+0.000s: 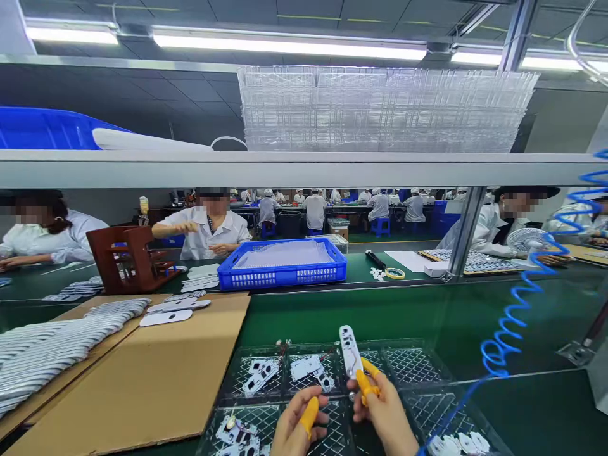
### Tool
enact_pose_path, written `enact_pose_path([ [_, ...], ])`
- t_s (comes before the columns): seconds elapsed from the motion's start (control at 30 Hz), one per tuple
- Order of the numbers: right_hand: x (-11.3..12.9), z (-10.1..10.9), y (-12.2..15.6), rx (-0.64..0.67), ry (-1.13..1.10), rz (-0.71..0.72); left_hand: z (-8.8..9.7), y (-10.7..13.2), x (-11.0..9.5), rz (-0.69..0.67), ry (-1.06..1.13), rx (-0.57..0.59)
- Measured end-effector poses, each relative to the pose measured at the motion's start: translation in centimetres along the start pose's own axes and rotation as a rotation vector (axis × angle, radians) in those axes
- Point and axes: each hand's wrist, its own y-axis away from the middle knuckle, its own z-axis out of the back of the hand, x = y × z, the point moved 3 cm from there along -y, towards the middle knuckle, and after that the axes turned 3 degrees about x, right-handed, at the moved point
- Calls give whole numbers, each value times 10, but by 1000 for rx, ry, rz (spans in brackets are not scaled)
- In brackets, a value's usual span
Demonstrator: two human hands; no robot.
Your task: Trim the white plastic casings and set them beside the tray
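My right hand (382, 405), with yellow finger cots, pinches the lower end of a long white circuit board (350, 351) with rounded ends and small dark parts on it. My left hand (299, 421) is beside it, thumb in a yellow cot, fingers loosely curved and apart around nothing. Both are over a black compartment tray (335, 415) with a lattice bottom. White circuit boards (261, 375) lie in its back left compartment, and more boards (311, 367) in the one beside it. Wired boards (237, 434) fill part of the front left one. White plastic pieces (458, 443) sit front right.
Cardboard (190, 373) covers the left bench, with a long row of white plates (71, 339) on it. A blue basket (282, 273) stands behind the tray. A coiled blue air hose (503, 335) hangs at right. Clear trays (384, 111) are stacked overhead. Several co-workers sit opposite.
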Motion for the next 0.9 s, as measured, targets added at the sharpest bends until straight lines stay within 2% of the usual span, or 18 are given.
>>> enact_pose_path([
  [0.1,-1,10,-7,-26,1,6,1,-2,4,20,-56,19],
  [0.27,-27,13,-12,74,197,-3,1,-9,11,45,-172,66],
  [0.4,-41,16,-15,96,320,21,-2,-9,18,19,-294,93],
  [0.57,-51,29,-15,105,383,55,-19,7,20,-47,-522,-25],
  [0.67,-58,40,-22,184,408,-5,-18,24,-1,-90,-713,-76],
  [0.77,-64,47,-29,272,425,-107,13,54,-46,-118,-959,-191],
  [0.9,-59,43,-26,278,413,-107,90,104,-110,-40,-1311,-500],
])
